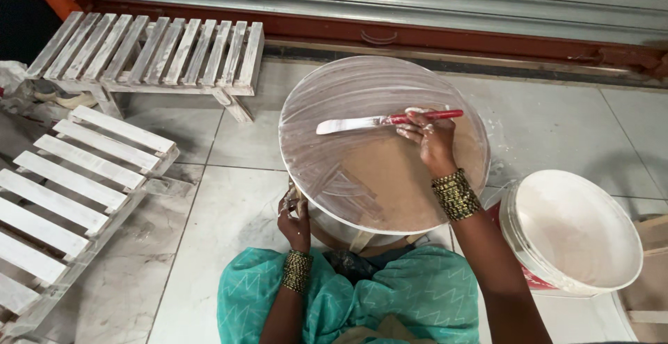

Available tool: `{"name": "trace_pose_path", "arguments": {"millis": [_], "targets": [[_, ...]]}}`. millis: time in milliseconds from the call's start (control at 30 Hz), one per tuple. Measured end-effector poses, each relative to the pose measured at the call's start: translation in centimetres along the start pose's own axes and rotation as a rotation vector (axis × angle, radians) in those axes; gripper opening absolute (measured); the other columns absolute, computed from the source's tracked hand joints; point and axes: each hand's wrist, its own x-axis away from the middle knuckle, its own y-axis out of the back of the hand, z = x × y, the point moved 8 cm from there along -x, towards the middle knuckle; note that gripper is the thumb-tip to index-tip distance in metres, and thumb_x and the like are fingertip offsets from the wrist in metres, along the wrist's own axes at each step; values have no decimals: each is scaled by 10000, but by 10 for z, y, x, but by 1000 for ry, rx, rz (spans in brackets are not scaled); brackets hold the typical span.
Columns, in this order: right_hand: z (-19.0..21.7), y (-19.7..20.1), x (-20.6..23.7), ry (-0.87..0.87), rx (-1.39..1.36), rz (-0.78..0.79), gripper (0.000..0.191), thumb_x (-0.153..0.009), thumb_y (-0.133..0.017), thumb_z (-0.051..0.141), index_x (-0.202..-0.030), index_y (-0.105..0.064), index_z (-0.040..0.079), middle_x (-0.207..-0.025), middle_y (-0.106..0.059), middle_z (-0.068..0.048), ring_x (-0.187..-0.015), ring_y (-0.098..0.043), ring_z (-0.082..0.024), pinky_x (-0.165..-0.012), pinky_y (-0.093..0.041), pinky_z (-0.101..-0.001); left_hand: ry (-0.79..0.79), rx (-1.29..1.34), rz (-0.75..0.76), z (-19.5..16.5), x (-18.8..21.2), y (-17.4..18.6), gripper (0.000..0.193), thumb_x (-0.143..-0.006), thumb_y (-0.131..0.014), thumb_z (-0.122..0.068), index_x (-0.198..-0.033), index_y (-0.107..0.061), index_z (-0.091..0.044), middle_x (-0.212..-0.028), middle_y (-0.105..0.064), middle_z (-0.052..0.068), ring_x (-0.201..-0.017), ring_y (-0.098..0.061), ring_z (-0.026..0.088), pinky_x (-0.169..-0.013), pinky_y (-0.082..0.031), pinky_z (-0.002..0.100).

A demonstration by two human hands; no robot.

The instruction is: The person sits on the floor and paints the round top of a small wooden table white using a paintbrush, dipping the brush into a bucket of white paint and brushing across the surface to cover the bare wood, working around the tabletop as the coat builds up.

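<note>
Teal lap (390, 295) sat nearest, under the round tabletop (390, 184), half coated white, resting on the floor (209, 212). White bucket (577, 229) stood just right of it; two slatted racks (146, 52) lay left. Right hand (433, 141), grip closed on a red-handled knife (379, 121), blade flat on the top. Left hand (293, 220) clasped the near rim.
</note>
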Motion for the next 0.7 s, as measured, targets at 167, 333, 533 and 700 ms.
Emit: {"name": "trace_pose_path", "arguments": {"millis": [167,333,533,700], "targets": [[18,9,-7,19,46,-67,136,-924,-741,-1,-998,-653,-74,-966,-726,-183,-826,-755,-305,-752,-688,-470,0,-4,-2,2,0,0,403,-868,-751,-118,-1247,-668,-12,-1211,-713,144,-855,-701,249,-779,-559,349],[70,63,7,144,128,-106,151,-934,-761,27,-1021,-675,-61,-958,-739,-148,-841,-776,-267,-746,-681,-390,-28,44,-21,0,3,0,365,-922,-754,-149,-1254,-681,-17,-1162,-721,131,-890,-702,246,-778,-560,347],[154,142,15,297,384,-442,125,-911,-754,-34,-1002,-669,-42,-936,-755,-155,-788,-787,-214,-647,-654,-299,22,-50,-4,2,2,-1,419,-881,-758,-148,-1267,-667,-13,-1196,-720,134,-848,-693,252,-773,-553,350],[186,116,28,534,414,-322,145,-889,-777,-53,-979,-663,-57,-951,-749,-138,-795,-772,-201,-674,-679,-304,-13,32,-10,-3,2,-1,409,-895,-738,-135,-1280,-665,-20,-1240,-707,133,-949,-704,252,-804,-566,342]]}}
